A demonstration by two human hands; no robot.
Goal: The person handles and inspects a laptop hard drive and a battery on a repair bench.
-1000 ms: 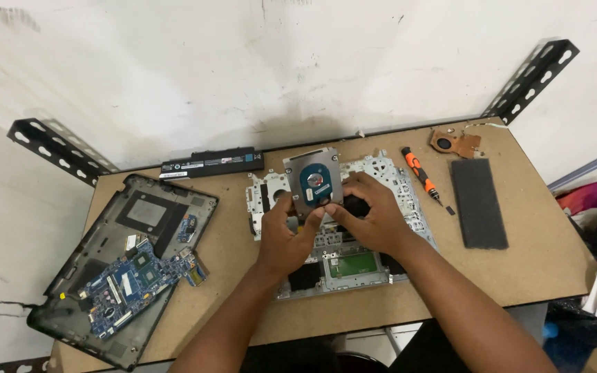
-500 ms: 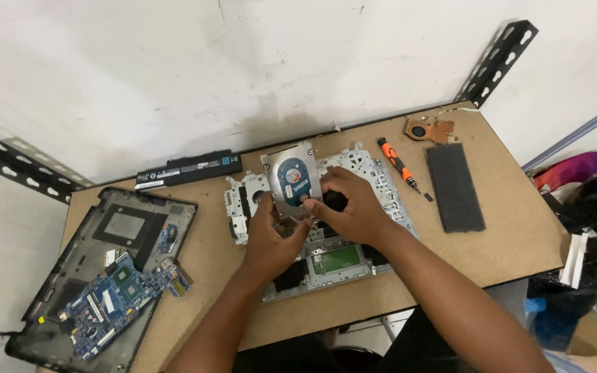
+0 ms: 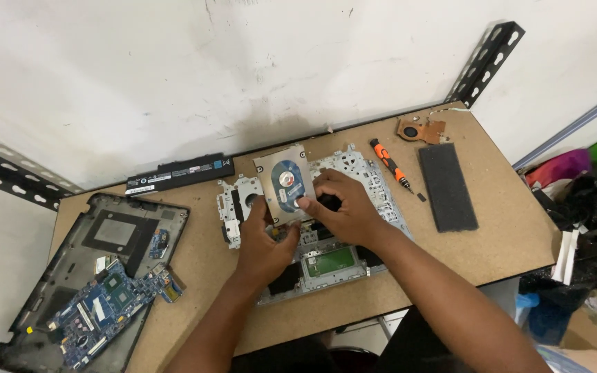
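A silver hard drive [image 3: 285, 181] with a blue round label rests on the grey metal laptop chassis frame [image 3: 374, 181] in the middle of the wooden table. My left hand [image 3: 262, 243] grips the drive's near left edge with fingers and thumb. Over on the near right edge of the drive, my right hand [image 3: 340, 207] presses with its fingertips. A green touchpad board [image 3: 330, 262] shows in the frame just below my hands.
A black battery [image 3: 179, 173] lies at the back left. A black laptop base [image 3: 115, 235] with a blue motherboard [image 3: 108, 302] sits at left. An orange screwdriver [image 3: 390, 166], a copper fan heatsink [image 3: 420, 129] and a dark pad [image 3: 448, 187] lie at right. Bags crowd the floor right.
The view has shifted slightly. Both hands stay on the hard drive, which has barely moved over the chassis.
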